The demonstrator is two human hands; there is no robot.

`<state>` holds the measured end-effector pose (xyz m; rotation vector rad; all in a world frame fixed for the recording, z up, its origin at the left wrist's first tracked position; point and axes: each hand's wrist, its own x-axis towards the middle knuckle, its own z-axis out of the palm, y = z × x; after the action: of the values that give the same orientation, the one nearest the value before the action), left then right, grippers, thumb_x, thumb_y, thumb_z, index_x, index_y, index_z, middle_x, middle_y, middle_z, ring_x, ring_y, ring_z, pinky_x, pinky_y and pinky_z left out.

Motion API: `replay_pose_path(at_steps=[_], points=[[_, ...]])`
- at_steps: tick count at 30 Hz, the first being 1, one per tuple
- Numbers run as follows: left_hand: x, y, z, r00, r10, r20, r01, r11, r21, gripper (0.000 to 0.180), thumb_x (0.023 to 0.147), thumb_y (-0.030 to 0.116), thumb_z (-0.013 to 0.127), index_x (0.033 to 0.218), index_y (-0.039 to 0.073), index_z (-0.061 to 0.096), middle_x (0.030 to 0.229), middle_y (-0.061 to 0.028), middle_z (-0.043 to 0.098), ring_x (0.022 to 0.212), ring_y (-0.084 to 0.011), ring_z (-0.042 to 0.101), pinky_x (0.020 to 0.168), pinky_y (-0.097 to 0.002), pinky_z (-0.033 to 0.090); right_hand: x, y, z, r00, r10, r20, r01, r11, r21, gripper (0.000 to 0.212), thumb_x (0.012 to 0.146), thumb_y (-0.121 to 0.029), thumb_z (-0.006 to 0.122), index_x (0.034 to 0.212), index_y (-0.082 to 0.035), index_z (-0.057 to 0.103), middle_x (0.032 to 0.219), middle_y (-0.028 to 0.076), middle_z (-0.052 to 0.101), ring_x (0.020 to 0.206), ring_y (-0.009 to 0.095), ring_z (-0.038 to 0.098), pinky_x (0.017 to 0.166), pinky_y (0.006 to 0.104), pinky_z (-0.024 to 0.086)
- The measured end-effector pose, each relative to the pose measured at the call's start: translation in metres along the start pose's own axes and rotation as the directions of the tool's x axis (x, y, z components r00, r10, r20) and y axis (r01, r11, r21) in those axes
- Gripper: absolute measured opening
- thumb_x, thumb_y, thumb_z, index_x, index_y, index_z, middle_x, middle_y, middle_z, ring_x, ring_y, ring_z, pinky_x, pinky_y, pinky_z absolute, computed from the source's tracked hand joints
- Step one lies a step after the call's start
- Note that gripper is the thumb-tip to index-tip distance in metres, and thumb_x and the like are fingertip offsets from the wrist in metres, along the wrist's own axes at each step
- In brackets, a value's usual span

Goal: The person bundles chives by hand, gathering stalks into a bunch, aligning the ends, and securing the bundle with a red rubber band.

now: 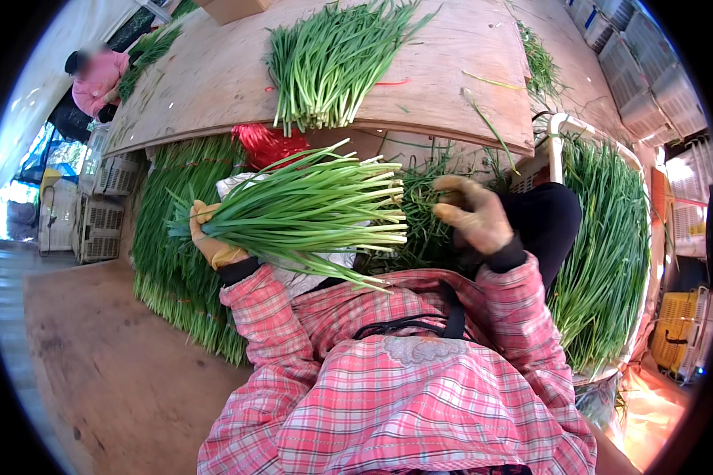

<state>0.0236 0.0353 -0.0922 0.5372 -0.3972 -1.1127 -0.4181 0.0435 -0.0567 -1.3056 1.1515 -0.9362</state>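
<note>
My left hand (211, 235), in a tan glove, is closed around the leafy end of a bunch of garlic chives (309, 210). The bunch lies sideways above my lap, its pale cut stems fanned out to the right. Apart from those stems, my gloved right hand (475, 215) hovers with thumb and fingers spread and nothing between them. On the wooden board (190, 87) ahead rests another pile of chives (337, 59), stems toward me. A bundle of red ties (268, 145) hangs at the board's near edge, just behind the held bunch.
To my left stand stacked chive bundles (186, 237). At my right is a white crate (557, 150) packed with chives (598, 245). Loose leaves (420, 229) lie below my right hand. A person in pink (99, 83) works at the far left. Plastic crates (646, 71) line the right side.
</note>
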Motion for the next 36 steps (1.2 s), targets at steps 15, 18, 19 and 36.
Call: replay_pose_path(at_steps=[15, 18, 19, 36], points=[[-0.02, -0.005, 0.059, 0.981, -0.11, 0.16, 0.161, 0.921, -0.354, 0.024, 0.094, 0.028, 0.044, 0.085, 0.012, 0.059, 0.065, 0.0035, 0.048, 0.06, -0.0103, 0.047, 0.059, -0.0288, 0.044, -0.006, 0.011, -0.002, 0.984, -0.126, -0.128, 0.039, 0.843, -0.536, 0.023, 0.069, -0.008, 0.072, 0.09, -0.004, 0.063, 0.082, 0.009, 0.06, 0.072, 0.023, 0.06, 0.068, 0.0324, 0.049], [-0.019, -0.012, 0.066, 0.969, -0.098, 0.226, 0.179, 0.911, -0.372, 0.024, 0.094, 0.027, 0.043, 0.08, 0.011, 0.056, 0.063, 0.0049, 0.043, 0.058, -0.009, 0.041, 0.058, -0.0273, 0.038, 0.001, 0.007, 0.026, 0.932, -0.353, -0.078, 0.329, 0.918, -0.22, 0.035, 0.077, -0.015, 0.072, 0.107, -0.003, 0.06, 0.1, 0.013, 0.062, 0.087, 0.024, 0.061, 0.078, 0.0329, 0.049], [-0.016, -0.015, 0.067, 0.96, -0.089, 0.266, 0.185, 0.915, -0.359, 0.025, 0.094, 0.026, 0.042, 0.078, 0.011, 0.055, 0.062, 0.0052, 0.042, 0.057, -0.0088, 0.039, 0.057, -0.0271, 0.036, 0.003, 0.003, 0.039, 0.889, -0.453, -0.063, 0.426, 0.87, -0.246, 0.033, 0.079, -0.016, 0.071, 0.106, -0.002, 0.06, 0.098, 0.014, 0.063, 0.084, 0.025, 0.062, 0.076, 0.0333, 0.049], [0.0, 0.025, 0.071, 0.9, 0.103, 0.424, 0.106, 0.892, -0.439, 0.029, 0.093, 0.022, 0.04, 0.065, 0.012, 0.045, 0.058, 0.0028, 0.043, 0.056, -0.0105, 0.038, 0.056, -0.0264, 0.034, -0.039, -0.019, 0.014, 0.857, -0.507, 0.092, 0.433, 0.612, -0.662, 0.041, 0.063, -0.015, 0.075, 0.1, -0.008, 0.061, 0.101, 0.01, 0.063, 0.09, 0.029, 0.06, 0.076, 0.0364, 0.048]])
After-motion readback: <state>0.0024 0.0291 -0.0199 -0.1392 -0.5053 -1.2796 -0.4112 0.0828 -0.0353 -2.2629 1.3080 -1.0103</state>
